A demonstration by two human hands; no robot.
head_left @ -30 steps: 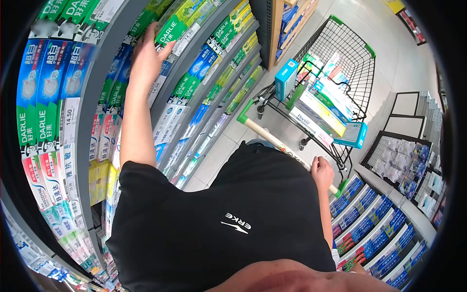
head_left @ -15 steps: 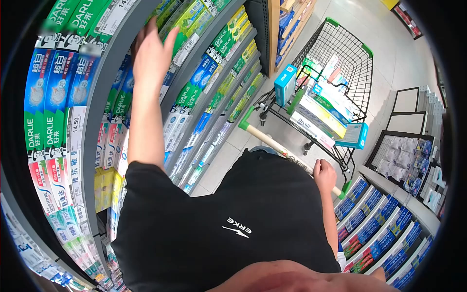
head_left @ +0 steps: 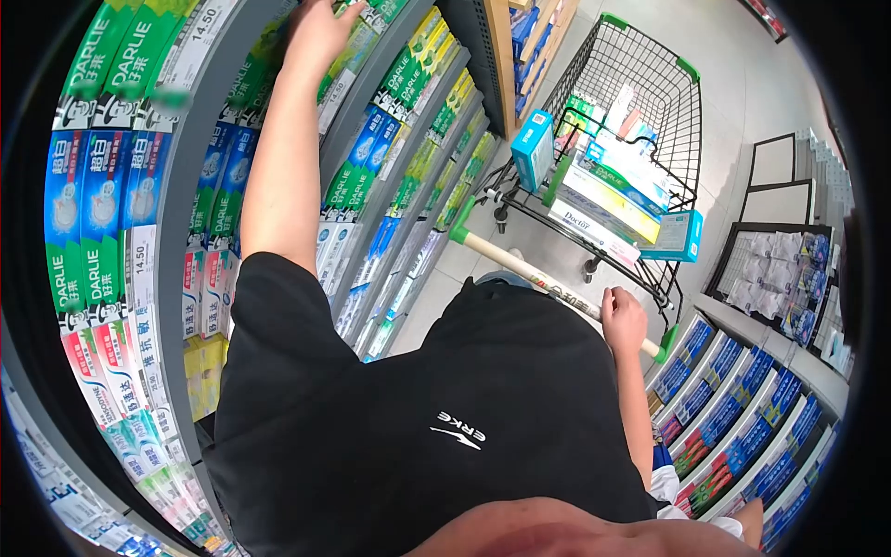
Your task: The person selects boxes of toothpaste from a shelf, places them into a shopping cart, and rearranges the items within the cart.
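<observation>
My left hand [head_left: 320, 35] reaches up to a shelf at the top left, over green and yellow toothpaste boxes [head_left: 357, 46]. Its thumb sticks out to the side, apart from the fingers, whose tips run past the top edge of the view. No item shows in it. My right hand [head_left: 624, 320] is closed round the cream handle [head_left: 529, 271] of a shopping cart [head_left: 640, 65]. Inside the cart lie several boxes, including a white Doctor box [head_left: 589, 230], a green and blue Darlie box [head_left: 624, 186] and blue boxes at both near corners.
Curved grey shelves [head_left: 190, 139] stacked with toothpaste line my left side, with price tags along their edges. More shelves of blue boxes [head_left: 733, 408] stand at the lower right. A wire rack [head_left: 766, 278] is beyond the cart. Part of another person's limb shows at the lower right edge.
My left hand has moved upward and slightly right along the shelf, toward the top edge of the view. My right hand stays on the cart handle. The view has shifted slightly.
</observation>
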